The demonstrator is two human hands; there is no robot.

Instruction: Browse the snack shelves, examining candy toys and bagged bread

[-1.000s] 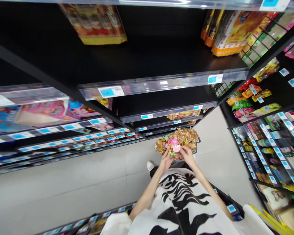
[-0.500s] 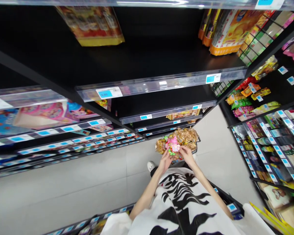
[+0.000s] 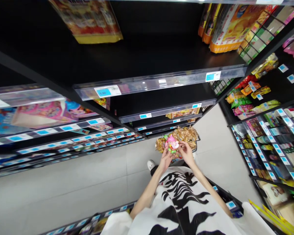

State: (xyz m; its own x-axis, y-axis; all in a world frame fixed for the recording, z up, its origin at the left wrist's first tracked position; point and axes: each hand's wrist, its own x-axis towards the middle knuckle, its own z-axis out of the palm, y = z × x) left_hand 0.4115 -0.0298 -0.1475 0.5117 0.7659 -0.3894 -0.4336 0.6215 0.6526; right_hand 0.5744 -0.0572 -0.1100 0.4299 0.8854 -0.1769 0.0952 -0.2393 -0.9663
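While the black shelf unit (image 3: 161, 76) rises before us, the pale grey floor (image 3: 75, 186) extends below it. Nearer to us is the white shirt (image 3: 176, 182) with black pattern. Beyond its upper edge we see several gold-wrapped packages (image 3: 187, 135), close to the lowest shelves. Above them, our two hands hold the small pink-and-green item (image 3: 171, 142) between them. Our left hand (image 3: 165, 160) has bent fingers, nearly closed at its lower left edge; our right hand (image 3: 186, 151) pinches its right edge. The exact finger gaps we cannot tell.
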